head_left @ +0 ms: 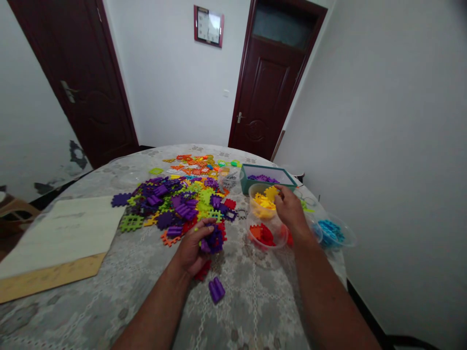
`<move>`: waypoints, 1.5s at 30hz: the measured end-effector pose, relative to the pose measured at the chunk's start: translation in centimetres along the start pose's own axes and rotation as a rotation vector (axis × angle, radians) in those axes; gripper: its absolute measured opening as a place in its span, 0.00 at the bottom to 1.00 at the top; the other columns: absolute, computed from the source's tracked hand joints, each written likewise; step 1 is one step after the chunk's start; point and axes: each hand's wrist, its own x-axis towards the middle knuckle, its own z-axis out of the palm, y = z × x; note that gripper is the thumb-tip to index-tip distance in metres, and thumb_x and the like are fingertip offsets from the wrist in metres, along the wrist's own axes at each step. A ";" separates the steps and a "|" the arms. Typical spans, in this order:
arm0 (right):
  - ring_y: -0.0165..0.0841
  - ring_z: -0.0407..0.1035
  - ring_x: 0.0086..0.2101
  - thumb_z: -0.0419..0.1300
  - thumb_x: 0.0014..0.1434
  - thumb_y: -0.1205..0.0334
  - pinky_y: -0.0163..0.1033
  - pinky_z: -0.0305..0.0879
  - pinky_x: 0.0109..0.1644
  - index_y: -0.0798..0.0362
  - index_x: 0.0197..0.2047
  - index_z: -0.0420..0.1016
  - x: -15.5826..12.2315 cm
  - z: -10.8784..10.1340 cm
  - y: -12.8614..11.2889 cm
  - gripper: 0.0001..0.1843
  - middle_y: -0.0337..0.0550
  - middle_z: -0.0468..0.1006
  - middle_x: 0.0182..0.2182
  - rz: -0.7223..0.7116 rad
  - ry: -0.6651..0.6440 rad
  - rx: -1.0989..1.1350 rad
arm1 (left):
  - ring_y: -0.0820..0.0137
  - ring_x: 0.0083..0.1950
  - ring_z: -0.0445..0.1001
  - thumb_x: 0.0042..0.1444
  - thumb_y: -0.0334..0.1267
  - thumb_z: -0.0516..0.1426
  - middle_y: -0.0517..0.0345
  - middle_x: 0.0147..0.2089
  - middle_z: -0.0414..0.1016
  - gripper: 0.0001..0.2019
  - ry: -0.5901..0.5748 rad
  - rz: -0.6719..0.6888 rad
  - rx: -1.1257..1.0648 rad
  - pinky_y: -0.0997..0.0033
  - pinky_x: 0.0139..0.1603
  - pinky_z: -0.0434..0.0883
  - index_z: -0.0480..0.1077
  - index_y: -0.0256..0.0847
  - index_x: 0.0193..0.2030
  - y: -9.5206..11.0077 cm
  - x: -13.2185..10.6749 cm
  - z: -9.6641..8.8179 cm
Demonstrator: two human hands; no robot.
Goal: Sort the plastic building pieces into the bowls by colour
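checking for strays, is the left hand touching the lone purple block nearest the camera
Apart. The head view shows tablecloth between the left hand and the purple block.

Left hand point(195, 248), bare: lies nearer the wearer than the yellow-filled bowl point(251, 198) and to its left, thumb side up, fingers curled into a grip; left forearm point(156, 306) slants toward it, uncovered. Right hand point(288, 204), bare: hovers at the bowl's right rim, thumb and fingertips pinched, knuckles up; right forearm point(324, 287), also uncovered, reaches from the bowl's near right side.
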 end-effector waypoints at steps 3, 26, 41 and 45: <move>0.47 0.78 0.51 0.52 0.62 0.63 0.52 0.71 0.61 0.55 0.63 0.79 0.3 -0.1 1.6 0.29 0.56 0.84 0.54 0.032 0.097 -0.024 | 0.67 0.30 0.81 0.51 0.29 0.68 0.53 0.37 0.82 0.21 -0.005 0.002 -0.015 0.69 0.30 0.80 0.74 0.38 0.52 0.1 -0.1 0.2; 0.40 0.80 0.42 0.57 0.70 0.58 0.45 0.76 0.49 0.49 0.53 0.82 -7.2 0.3 -6.4 0.15 0.48 0.85 0.46 -0.253 -0.256 0.269 | 0.72 0.27 0.78 0.50 0.33 0.72 0.61 0.32 0.79 0.15 0.017 0.064 -0.076 0.73 0.29 0.78 0.73 0.39 0.41 -0.9 0.3 0.1; 0.42 0.77 0.49 0.57 0.67 0.67 0.47 0.73 0.58 0.49 0.56 0.79 -11.3 3.8 -9.2 0.17 0.49 0.83 0.48 -0.271 -0.340 0.284 | 0.68 0.33 0.80 0.50 0.35 0.72 0.61 0.36 0.79 0.17 0.096 0.098 -0.051 0.68 0.32 0.81 0.72 0.41 0.43 -0.4 -0.1 0.5; 0.40 0.77 0.48 0.56 0.66 0.67 0.45 0.72 0.58 0.48 0.55 0.79 -10.1 2.4 -9.2 0.18 0.47 0.83 0.48 -0.246 -0.270 0.323 | 0.67 0.34 0.81 0.51 0.31 0.70 0.61 0.38 0.80 0.15 0.161 0.111 -0.081 0.63 0.34 0.83 0.73 0.43 0.45 -0.2 0.1 0.5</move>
